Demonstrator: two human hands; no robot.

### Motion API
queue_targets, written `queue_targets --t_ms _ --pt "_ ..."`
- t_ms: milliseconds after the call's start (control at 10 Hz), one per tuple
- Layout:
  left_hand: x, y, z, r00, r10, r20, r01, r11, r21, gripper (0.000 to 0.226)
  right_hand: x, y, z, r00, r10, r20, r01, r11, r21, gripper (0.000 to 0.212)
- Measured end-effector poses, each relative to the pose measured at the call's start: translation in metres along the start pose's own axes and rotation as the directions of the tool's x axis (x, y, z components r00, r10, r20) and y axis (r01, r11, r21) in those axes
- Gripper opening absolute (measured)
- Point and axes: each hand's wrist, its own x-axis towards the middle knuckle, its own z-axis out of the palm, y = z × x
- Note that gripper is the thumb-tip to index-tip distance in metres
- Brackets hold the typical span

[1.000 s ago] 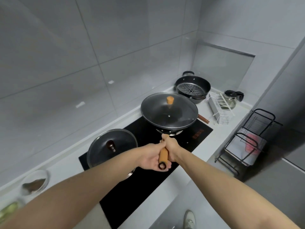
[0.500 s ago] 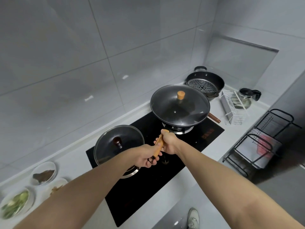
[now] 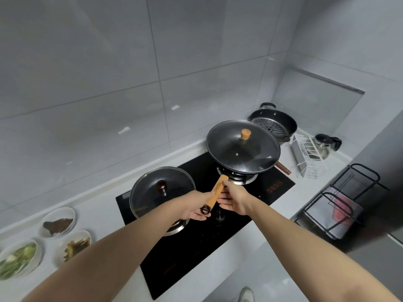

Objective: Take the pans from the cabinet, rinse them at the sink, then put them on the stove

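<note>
Black wok [image 3: 243, 149] under a glass lid [image 3: 231, 153] with a wooden knob [image 3: 245, 134], sitting on the right burner [image 3: 236, 178] of the stove [image 3: 202, 236]; second pan [image 3: 162, 192], also lidded, on the left burner just beside. Wooden handle [image 3: 216, 190] reaching back toward both hands. Left hand [image 3: 194, 207] cupped loosely under the ringed end of that handle, fingers fairly straight, touching rather than clasping. Right hand [image 3: 234, 198] alongside the handle's middle, fingers relaxed and extended, thumb near the wood; firm grip or light contact, cannot tell for sure, but looks loose. Judged heavy and front-loaded: thick metal bowl far out on a long lever, so likely to tip nose-down if held only at the end. Best taken high on the wood near the bowl, other hand steadying the tail. Lid loose and breakable, apt to slide if tilted; worth keeping level. Rounded base on a ring support, so maybe prone to rocking when let go. Steamer pot [image 3: 273, 125], wire rack [image 3: 307, 155], glass jug [image 3: 326, 144] and dishes of food [image 3: 57, 221] standing well apart.
</note>
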Motion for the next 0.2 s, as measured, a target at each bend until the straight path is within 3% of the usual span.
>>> queue_targets --t_ms 100,200 --pt "-0.013 -0.01 0.0 0.981 0.178 -0.081 -0.173 0.983 0.067 0.018 -0.023 0.029 0.002 0.997 -0.02 -0.073 0.023 0.999 0.042 0.043" --pt "-0.028 -0.028 -0.008 0.957 0.255 -0.136 -0.256 0.967 0.012 0.014 -0.057 0.063 0.008 0.992 -0.037 -0.124 0.045 0.997 0.065 0.039"
